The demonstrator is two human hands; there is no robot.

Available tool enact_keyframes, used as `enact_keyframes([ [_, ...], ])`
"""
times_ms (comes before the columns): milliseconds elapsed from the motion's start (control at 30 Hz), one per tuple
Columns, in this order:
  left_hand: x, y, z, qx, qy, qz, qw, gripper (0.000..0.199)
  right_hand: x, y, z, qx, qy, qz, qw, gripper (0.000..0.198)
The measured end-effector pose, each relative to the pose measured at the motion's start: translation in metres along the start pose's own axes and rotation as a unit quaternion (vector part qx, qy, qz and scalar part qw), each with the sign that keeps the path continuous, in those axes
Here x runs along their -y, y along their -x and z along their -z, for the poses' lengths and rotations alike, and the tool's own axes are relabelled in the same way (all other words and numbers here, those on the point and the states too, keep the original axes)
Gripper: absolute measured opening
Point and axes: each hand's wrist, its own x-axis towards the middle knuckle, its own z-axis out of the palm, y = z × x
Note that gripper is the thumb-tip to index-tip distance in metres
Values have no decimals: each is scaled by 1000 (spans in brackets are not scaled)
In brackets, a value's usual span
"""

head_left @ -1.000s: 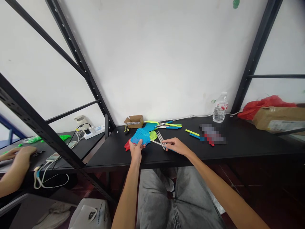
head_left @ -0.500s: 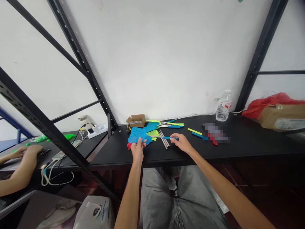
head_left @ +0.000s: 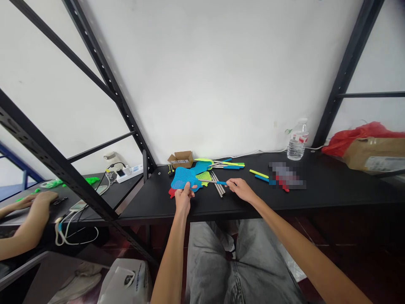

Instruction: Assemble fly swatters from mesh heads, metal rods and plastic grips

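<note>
the black desk (head_left: 144, 200) carries everything here, and on its near side, left of centre, the blue swatter head (head_left: 184, 175) is held up over other flat pieces, its mesh facing the person. the left hand (head_left: 184, 196) pinches the head's lower edge between thumb and fingers, much as a second ago. the right hand (head_left: 241, 188) is where the change lies: it has gone from around the joint of rod and handle to the far end of the blue handle (head_left: 221, 183), its fingers closed on it, covering more of it than half a second ago. the thin metal rod (head_left: 207, 181) has swung from a slant to nearly level between the hands. as a judgement, head, rod and handle now act as one line with a hand at each end, the right one working at the handle; whether the rod is fully seated at either end is too small to tell. just behind the rod lies a yellow-green swatter head (head_left: 203, 175); loose metal rods (head_left: 218, 185) lie beside it, and a yellow-green handle (head_left: 258, 173) rests right of the right hand. smallest, a red piece (head_left: 172, 193) peeks out under the held head.
</note>
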Motion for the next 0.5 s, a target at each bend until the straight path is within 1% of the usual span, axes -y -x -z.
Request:
enact_keyframes([
  [100, -2, 1, -2, 15, -4, 19, 1000, 45, 3, 1, -1, -9, -4, 7, 1000, 40],
  [167, -4, 2, -3, 22, -17, 25, 999, 46, 5, 2, -2, -20, -16, 14, 1000, 35],
  [267, -5, 4, -6, 43, -56, 23, 997, 44, 3, 3, -3, -28, -23, 10, 999, 29],
  [333, -5, 5, -7, 58, -96, 7, 994, 45, -1, 1, -4, -40, -21, 2, 999, 27],
  [400, -3, 5, -8, 69, -142, -21, 987, 45, -8, -3, -5, -67, -40, -17, 997, 26],
  [500, 0, 5, -7, 80, -214, -64, 972, 40, -20, -12, -6, -111, -133, -83, 981, 31],
])
